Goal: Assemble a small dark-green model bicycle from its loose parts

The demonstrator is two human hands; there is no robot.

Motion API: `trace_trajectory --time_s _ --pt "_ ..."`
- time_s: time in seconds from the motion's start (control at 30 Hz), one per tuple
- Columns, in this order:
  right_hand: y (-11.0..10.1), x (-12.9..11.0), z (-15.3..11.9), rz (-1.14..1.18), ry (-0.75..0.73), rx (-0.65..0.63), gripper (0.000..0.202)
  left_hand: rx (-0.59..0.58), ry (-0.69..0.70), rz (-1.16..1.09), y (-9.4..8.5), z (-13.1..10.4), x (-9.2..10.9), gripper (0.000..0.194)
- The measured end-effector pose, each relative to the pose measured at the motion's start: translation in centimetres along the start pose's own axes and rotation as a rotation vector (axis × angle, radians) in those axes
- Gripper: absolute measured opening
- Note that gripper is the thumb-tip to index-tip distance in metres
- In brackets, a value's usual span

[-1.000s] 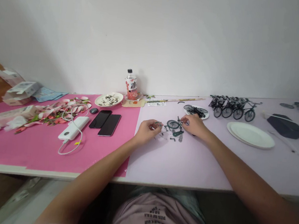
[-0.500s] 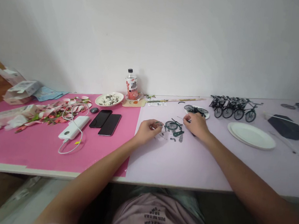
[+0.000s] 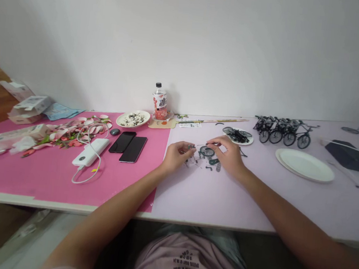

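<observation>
My left hand (image 3: 177,156) is closed in a pinch on a small dark part (image 3: 191,146), too small to name. In my right hand (image 3: 227,155) is a thin rod (image 3: 201,145), pinched between thumb and fingers, its tip pointing left towards the left hand's fingertips. A dark miniature bicycle wheel (image 3: 207,150) lies on the table between the hands, partly covered by the right one. Closer to me are a small pedal-like piece (image 3: 208,168) and a flat dark piece (image 3: 218,167).
Assembled miniature bicycles (image 3: 283,132) stand in a row at the back right. A white plate (image 3: 253,139) holds dark parts, and stacked white plates (image 3: 307,166) lie nearer. Leftward are a bottle (image 3: 160,102), phones (image 3: 133,149), a power bank (image 3: 90,152) and pink petals (image 3: 69,133).
My right hand has moved left, bringing the thin rod close to my left hand's fingertips. My left hand keeps its pinch in nearly the same place.
</observation>
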State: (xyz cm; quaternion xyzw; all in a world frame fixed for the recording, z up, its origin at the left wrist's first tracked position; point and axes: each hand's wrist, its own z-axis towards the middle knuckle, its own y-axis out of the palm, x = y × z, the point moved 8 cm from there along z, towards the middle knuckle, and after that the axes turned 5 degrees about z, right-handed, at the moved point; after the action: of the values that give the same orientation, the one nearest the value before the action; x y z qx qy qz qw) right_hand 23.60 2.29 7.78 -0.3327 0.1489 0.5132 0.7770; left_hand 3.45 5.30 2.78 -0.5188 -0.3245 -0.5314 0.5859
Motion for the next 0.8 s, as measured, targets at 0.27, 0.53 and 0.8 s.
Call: trace_trajectory --time_s 0.27,0.53,0.8 --pt "0.54 0.7 -0.4 0.01 0.06 -0.009 0.012 -0.01 0.025 0.03 0.09 0.02 -0.22 0.046" --pt "0.62 0.54 -0.41 0.025 0.038 -0.004 0.012 -0.017 0.025 0.063 0.09 0.01 -0.19 0.045" --pt "0.66 0.58 -0.36 0.038 0.043 -0.011 0.011 -0.011 0.031 0.067 0.09 0.1 -0.45 0.043"
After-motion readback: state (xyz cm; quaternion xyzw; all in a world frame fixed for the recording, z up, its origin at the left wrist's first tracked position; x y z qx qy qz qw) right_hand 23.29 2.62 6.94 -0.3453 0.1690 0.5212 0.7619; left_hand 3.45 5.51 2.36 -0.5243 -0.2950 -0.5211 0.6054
